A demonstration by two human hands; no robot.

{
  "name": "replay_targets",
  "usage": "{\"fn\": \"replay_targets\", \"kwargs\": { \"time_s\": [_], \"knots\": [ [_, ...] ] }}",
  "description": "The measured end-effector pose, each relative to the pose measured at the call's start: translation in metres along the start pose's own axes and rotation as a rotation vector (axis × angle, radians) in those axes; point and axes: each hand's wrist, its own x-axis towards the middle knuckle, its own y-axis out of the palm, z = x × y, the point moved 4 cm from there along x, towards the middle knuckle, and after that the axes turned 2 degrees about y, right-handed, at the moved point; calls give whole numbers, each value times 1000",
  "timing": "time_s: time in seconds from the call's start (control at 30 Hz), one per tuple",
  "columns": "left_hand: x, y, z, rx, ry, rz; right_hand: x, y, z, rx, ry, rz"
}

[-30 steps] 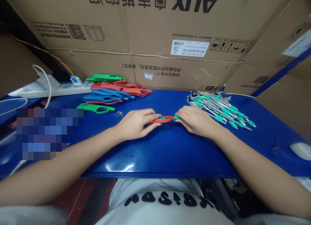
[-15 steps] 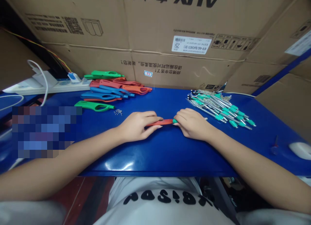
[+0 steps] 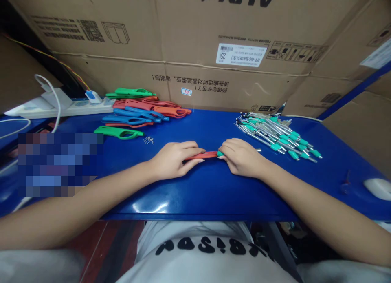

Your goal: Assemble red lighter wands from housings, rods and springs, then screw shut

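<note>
My left hand (image 3: 174, 160) is closed on a red plastic lighter handle (image 3: 207, 155), held level over the middle of the table, fingers above and thumb below. At the handle's right end, my right hand (image 3: 242, 157) pinches the green collar (image 3: 220, 153) of a metal lighter tube, pressed up against the red plastic. The rest of that tube is mostly hidden by my fingers; a short metal end (image 3: 259, 150) shows beyond my right hand, though I cannot tell if it belongs to it.
Green, red and blue lighter handles (image 3: 131, 113) lie piled at the back left, with small screws (image 3: 148, 140) beside them. Metal tubes with green collars (image 3: 275, 134) are heaped at the back right. A cardboard box (image 3: 189, 71) walls the back; a power strip (image 3: 64, 109) stands left.
</note>
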Motion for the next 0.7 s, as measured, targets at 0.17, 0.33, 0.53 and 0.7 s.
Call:
{"fn": "replay_targets", "kwargs": {
  "time_s": [0.17, 0.33, 0.53, 0.7],
  "knots": [
    [0, 1, 0, 32, 0, 14, 0, 2, 0, 6, 13, 24],
    [2, 0, 5, 18, -36, 47, 2, 2, -4, 25, 42, 86],
    [8, -17, 8, 106, -73, 37, 4, -6, -17, 219, 196, 122],
    [9, -25, 14, 166, -140, 20, -2, -13, -31, 245, 280, 74]
  ]
}}
